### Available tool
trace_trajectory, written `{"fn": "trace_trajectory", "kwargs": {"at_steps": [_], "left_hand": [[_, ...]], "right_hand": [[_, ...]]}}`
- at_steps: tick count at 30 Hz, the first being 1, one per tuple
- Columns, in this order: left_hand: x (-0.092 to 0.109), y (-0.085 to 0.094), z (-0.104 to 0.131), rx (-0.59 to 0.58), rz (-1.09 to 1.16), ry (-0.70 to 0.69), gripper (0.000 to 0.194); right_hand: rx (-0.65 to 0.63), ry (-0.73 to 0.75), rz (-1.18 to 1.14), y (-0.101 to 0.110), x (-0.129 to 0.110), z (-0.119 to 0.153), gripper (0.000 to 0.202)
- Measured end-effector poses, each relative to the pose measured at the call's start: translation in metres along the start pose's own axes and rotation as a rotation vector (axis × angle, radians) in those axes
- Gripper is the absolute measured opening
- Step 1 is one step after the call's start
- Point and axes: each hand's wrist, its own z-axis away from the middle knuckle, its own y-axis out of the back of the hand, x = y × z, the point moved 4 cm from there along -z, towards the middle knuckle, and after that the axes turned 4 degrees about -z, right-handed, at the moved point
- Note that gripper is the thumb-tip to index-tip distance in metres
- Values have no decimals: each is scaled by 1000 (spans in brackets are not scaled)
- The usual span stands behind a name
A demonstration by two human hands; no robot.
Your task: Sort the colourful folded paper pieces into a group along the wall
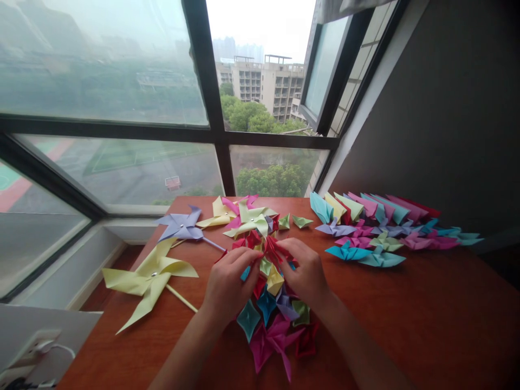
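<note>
Between my two hands, above a pile of small origami pieces, is a red folded paper piece. My right hand is closed on its right side, thumb and fingers pinching the paper. My left hand is closed too, its fingertips pinched together at the piece's left edge. Below the hands lie a yellow folded piece, a blue star-shaped piece, a teal piece and a magenta piece with pointed arms. My fingers hide part of the pile.
A yellow pinwheel and a purple pinwheel lie at the left of the wooden table, with more pinwheels at the back. Rows of folded paper birds and boats fill the back right. Windows stand behind the table.
</note>
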Motion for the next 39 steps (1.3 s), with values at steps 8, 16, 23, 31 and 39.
{"fn": "trace_trajectory", "kwargs": {"at_steps": [8, 16, 23, 31, 39], "left_hand": [[-4, -2, -1, -57, -15, 83, 17], [-4, -3, -2, -75, -22, 79, 15], [-3, -5, -2, -146, 84, 131, 14], [-9, -4, 1, -302, 931, 590, 24], [-15, -12, 13, -312, 1232, 741, 30]], "right_hand": [[9, 182, 116, -4, -12, 4, 18], [-25, 209, 176, -13, -19, 8, 18], [-46, 98, 57, -8, -16, 4, 18], [-329, -595, -942, 0, 9, 2, 18], [-322, -827, -1364, -9, 3, 7, 22]]}}
